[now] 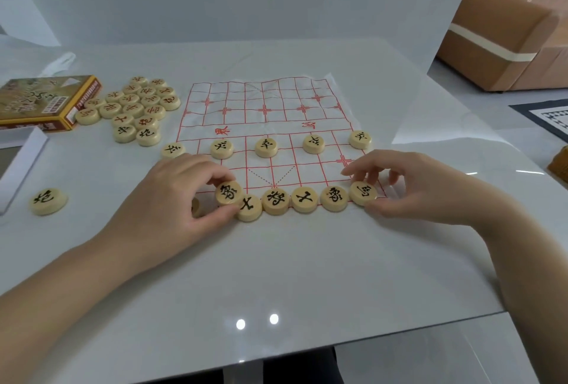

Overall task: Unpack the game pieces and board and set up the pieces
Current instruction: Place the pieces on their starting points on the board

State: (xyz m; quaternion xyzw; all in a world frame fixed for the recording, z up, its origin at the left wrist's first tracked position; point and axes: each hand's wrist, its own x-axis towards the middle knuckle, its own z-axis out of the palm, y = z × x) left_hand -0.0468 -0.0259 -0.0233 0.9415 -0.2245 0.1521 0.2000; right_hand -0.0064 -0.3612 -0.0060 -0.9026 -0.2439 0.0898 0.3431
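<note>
Nearest the camera, two forearms were seen over the near edge of the glossy white table [276, 276]. The left hand [181, 196] was pinched on a round pale wooden disc with a black character [230, 193], held tilted with its right rim lapped over the neighbouring disc [249, 207]. The right hand [408, 187] was pinched on the end disc of the row [363, 192], fingers behind and thumb in front.

Key relation: the left-held disc was lifted just left of its neighbour, over the near row of the creased white sheet with the red grid [276, 113]. The free point was judged to lie further left, so the left hand was the nearer one. The disc was round, so no long axis was to be aligned; only the face had to be kept up.

Counts:
- Near row: six discs were seen in full, and a seventh [196, 207] was half hidden under the left palm.
- Row beyond: five discs, the leftmost [173, 150] just off the sheet.
- One single disc [48, 201] was seen near the left edge.
- Heap [135, 107] toward the far-left corner: about eighteen were counted; overlap left this uncertain.
- One yellow-brown cardboard box [40, 104] lay just beside the heap.

The far side of the sheet was not yet filled.
</note>
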